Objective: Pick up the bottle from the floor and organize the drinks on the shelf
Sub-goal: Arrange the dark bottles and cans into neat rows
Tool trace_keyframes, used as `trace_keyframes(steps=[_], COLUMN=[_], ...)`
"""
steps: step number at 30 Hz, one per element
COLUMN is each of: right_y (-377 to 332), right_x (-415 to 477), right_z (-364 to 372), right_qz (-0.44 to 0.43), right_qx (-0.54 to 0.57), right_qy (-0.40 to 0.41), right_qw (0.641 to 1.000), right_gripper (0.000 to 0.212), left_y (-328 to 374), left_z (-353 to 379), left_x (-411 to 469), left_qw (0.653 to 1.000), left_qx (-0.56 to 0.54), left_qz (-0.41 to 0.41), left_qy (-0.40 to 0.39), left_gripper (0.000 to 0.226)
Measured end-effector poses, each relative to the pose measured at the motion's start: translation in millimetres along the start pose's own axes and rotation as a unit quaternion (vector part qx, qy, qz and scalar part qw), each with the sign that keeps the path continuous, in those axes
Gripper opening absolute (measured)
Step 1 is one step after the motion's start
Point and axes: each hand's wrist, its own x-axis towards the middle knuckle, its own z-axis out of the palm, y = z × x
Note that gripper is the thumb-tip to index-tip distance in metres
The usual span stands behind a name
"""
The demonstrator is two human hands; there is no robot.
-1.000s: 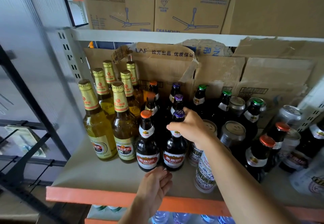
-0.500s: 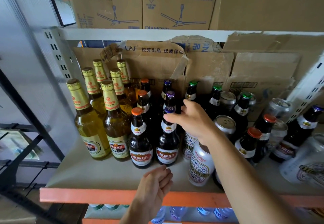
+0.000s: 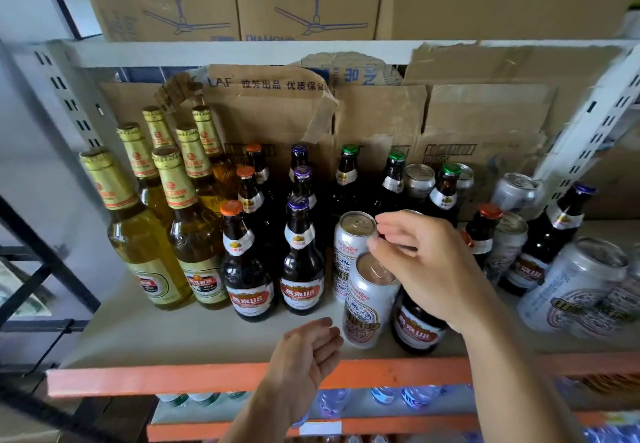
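Where we see the drinks: they all stand upright on the grey shelf [image 3: 156, 335], packed from the left post to the right post.
Front can [image 3: 367, 307]: white with red words and a blue pattern, near the front of the shelf, just right of the middle.
Back can [image 3: 349, 245]: the same kind, just behind the front can and a bit to the left.
Dark bottle [image 3: 415, 328]: brown with a red and white label, just right of the front can. Our arm hides its neck.
Right hand [image 3: 429, 266]: above the two cans, fingers spread and a little bent, one fingertip by the back can's rim. We see nothing held in it.
Left hand [image 3: 304, 356]: low, by the orange edge [image 3: 173, 378], fingers loosely curled, holding nothing.
Purple-cap bottles [image 3: 301, 269]: dark, in a row going back, just left of the cans.
Orange-cap bottles [image 3: 247, 280]: dark, in a row beside the purple ones.
Yellow bottles [image 3: 194, 241]: tall with gold tops, at the far left.
Green-cap bottles [image 3: 348, 172]: at the back. The cans and our hand stand in front of them.
Right-side cans [image 3: 571, 290]: white and silver, mixed in with more dark bottles.
Brown boxes [image 3: 381, 117]: torn cardboard behind all the drinks.
Fan boxes [image 3: 304, 2]: on the shelf above.
Water bottles [image 3: 415, 396]: on the shelf below.
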Motion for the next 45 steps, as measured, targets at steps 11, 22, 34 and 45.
trace_keyframes(steps=[11, 22, 34, 45], right_y=[23, 34, 39, 27], right_x=[-26, -43, -53, -31], right_z=[-39, -35, 0, 36], right_qz=[-0.022, -0.001, 0.058, 0.054], right_qx=[0.222, 0.207, 0.069, -0.068], right_qy=[0.223, 0.184, 0.024, 0.02], right_qw=[0.949, 0.961, 0.996, 0.996], right_gripper=[0.02, 0.011, 0.021, 0.078], left_y=[-26, -40, -38, -20], left_z=[22, 43, 43, 22], left_x=[-22, -28, -37, -36], left_qw=[0.993, 0.99, 0.991, 0.999], left_qx=[0.081, 0.09, 0.077, 0.029], left_qz=[-0.062, -0.082, -0.081, -0.045], left_qy=[-0.052, -0.071, -0.079, -0.004], left_gripper=[0.021, 0.023, 0.028, 0.018])
